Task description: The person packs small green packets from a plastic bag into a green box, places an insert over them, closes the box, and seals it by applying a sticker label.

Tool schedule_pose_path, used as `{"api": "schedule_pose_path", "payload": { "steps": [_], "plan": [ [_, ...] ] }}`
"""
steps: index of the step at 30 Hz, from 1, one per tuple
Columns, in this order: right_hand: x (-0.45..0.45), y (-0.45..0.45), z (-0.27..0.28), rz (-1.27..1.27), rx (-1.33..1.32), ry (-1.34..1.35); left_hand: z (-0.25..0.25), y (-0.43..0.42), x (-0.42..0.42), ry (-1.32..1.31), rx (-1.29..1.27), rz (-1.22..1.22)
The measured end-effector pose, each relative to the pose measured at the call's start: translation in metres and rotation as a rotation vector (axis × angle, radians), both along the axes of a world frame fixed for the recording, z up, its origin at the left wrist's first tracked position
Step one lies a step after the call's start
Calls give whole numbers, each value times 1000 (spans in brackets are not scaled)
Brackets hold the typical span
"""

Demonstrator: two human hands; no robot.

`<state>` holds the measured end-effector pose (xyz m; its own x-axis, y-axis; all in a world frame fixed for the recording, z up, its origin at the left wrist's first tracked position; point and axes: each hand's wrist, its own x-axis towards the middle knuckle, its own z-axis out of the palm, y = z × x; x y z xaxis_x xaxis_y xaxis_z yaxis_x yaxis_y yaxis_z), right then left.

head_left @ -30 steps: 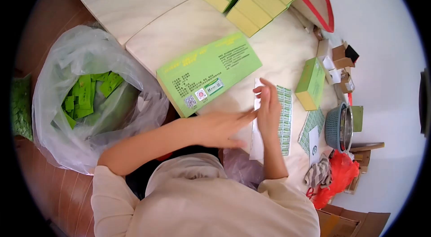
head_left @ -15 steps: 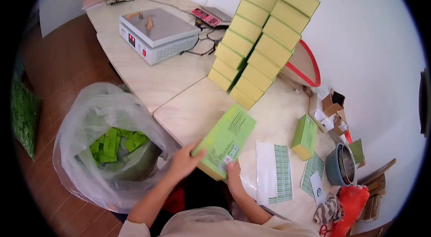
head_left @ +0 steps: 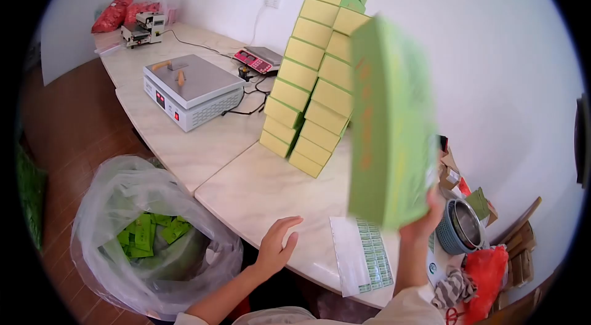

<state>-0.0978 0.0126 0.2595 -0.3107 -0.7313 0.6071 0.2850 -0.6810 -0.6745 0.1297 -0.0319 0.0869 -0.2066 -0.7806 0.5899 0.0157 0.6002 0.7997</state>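
My right hand (head_left: pixel 423 219) grips a long green box (head_left: pixel 394 122) by its lower end and holds it upright above the table, in front of the right side of the box stacks. The box is slightly blurred. Over the table's front edge, my left hand (head_left: pixel 276 244) is empty, thumb and fingers apart. Beneath the raised box, a sticker sheet (head_left: pixel 371 257) with rows of green labels and a white strip lies on the table (head_left: pixel 228 202). Two tall stacks of green boxes with pale yellow ends (head_left: pixel 301 54) stand at the back.
A clear plastic bag (head_left: pixel 98 251) with green packets (head_left: pixel 144 232) stands left of the table. Further back are a grey hot plate (head_left: pixel 194 88), a red scale (head_left: pixel 255 61), cables and a small machine (head_left: pixel 144 29). Basins (head_left: pixel 452 226), a striped cloth (head_left: pixel 455 287) and a red bag (head_left: pixel 486 279) lie right.
The green box has risen up and right from the table's front edge in my right hand. My left hand has let go of it. The view has tilted up.
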Motion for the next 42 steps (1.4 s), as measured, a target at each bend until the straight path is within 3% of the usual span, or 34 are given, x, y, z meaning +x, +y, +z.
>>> {"api": "schedule_pose_path", "payload": {
  "steps": [5, 7, 8, 12, 14, 23, 26, 27, 30, 31, 33, 35, 37, 39, 42],
  "plan": [
    [30, -99, 165, -113, -204, 40, -69, -35, -22, -282, -86, 23],
    [25, -150, 211, -156, -164, 56, -90, -39, -19, -552, -155, 79],
    [17, -175, 227, -179, -89, 84, -85, -33, -17, -546, -151, 75],
    [23, -214, 238, -232, 27, 193, -83, -28, -15, -607, -169, 97],
    [10, -246, 226, -531, 145, 440, -84, -29, -15, -601, -203, 112],
    [-26, -322, 198, -767, 178, 455, -79, -30, -17, -633, -158, 103],
    [-57, -305, 167, -892, -99, 472, -78, -31, -16, -629, -139, 100],
    [-79, -297, 149, -932, -52, 480, -78, -31, -18, -639, -122, 41],
    [-182, -265, 81, -1652, 129, 1019, -81, -33, -22, -693, -111, 133],
    [-224, -243, 47, -1679, 201, 1069, -83, -33, -24, -716, -114, 158],
    [-287, -196, -8, -1648, 750, 1360, -71, -31, -28, -704, -85, 185],
    [-309, -141, -66, -1423, 1218, 1307, -69, -30, -30, -683, -65, 169],
    [-343, -115, -122, -1138, 1451, 1335, -66, -31, -34, -671, -58, 197],
    [-332, -104, -164, -1047, 1598, 1209, -66, -29, -34, -678, -60, 209],
    [-294, -115, -175, -1031, 1681, 1096, -68, -29, -33, -679, -64, 188]
  ]
}}
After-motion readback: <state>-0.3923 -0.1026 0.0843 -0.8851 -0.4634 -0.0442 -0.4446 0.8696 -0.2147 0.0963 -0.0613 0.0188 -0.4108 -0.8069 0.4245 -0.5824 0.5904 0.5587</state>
